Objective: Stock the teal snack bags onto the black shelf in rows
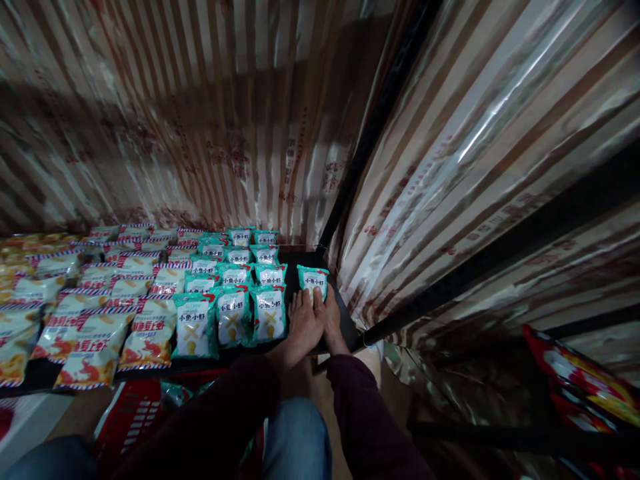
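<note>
A small teal-and-white snack bag [313, 279] stands near the right end of the black shelf [345, 308]. My left hand [304, 323] is on its lower left side and front, and my right hand [330, 319] is on its lower right side. The bag is gripped between the two hands, which cover its lower part. Just left of my left hand, matching teal snack bags [270, 317] stand in several rows. Farther left are rows of pale snack bags with striped edges [147, 337]. A strip of bare black shelf separates the gripped bag from the teal rows.
Striped plastic sheeting [225, 120] hangs behind the shelf and along its right side. A dark post [360, 160] rises at the back corner. Below the shelf is a red crate [133, 417]. Red packages [585, 380] lie at the lower right.
</note>
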A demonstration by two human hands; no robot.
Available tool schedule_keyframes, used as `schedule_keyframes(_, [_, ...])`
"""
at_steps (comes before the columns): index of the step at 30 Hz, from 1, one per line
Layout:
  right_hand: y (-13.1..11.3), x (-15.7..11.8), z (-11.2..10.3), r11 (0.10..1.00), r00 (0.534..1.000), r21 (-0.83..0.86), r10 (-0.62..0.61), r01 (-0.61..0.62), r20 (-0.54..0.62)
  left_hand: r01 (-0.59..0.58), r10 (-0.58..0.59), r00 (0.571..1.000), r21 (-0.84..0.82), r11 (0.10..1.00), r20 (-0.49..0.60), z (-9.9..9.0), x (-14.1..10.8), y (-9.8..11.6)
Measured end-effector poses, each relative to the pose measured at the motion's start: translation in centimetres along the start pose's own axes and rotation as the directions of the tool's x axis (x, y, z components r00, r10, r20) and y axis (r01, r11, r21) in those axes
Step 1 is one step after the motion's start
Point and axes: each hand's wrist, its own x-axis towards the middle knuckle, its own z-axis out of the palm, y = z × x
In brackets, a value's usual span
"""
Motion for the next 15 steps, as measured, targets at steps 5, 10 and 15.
schedule_keyframes(5, [-0.6, 2.4, 0.8, 0.993, 0.998, -0.114, -0.019, 0.027, 0.067, 0.051, -0.064, 0.996, 0.178, 0.983, 0.07, -0.7, 0.6, 1.7])
schedule_keyframes(10, [-0.7, 4.7, 1.9, 0.987, 0.997, -0.16, -0.001, 0.014, 0.082, 0.045, -0.058, 0.995, 0.148, 0.988, 0.086, -0.9, 2.7, 1.7])
schedule_keyframes(15, [-0.9, 6.9, 3.1, 0.981, 0.995, -0.196, 0.012, 0.007, 0.098, 0.078, -0.08, 0.996, 0.078, 0.994, 0.026, -0.5, 5.6, 1.5])
